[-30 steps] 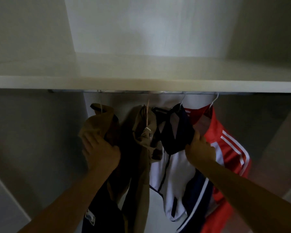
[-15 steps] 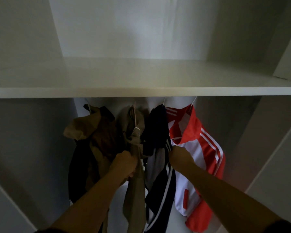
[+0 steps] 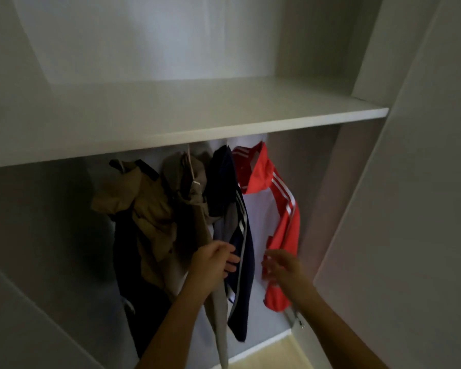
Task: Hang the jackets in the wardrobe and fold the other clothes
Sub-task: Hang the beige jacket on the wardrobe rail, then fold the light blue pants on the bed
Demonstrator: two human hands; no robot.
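Several jackets hang under the wardrobe shelf (image 3: 186,129): a tan and black jacket (image 3: 144,209) at the left, a beige jacket (image 3: 194,182), a navy jacket with white stripes (image 3: 240,251), and a red and white jacket (image 3: 274,209) at the right. My left hand (image 3: 213,262) is at the navy jacket's front edge, fingers loosely bent and touching the cloth. My right hand (image 3: 280,265) is blurred, fingers spread, just in front of the red jacket's lower part and holding nothing.
The white wardrobe side panel (image 3: 399,209) rises at the right, close to the red jacket. A light wood floor (image 3: 272,355) shows below. The left part of the hanging space is dark and holds no clothes.
Both hands have let go of the jackets and dropped lower. The view has pulled back and turned left, so the jackets look smaller and hang freely.
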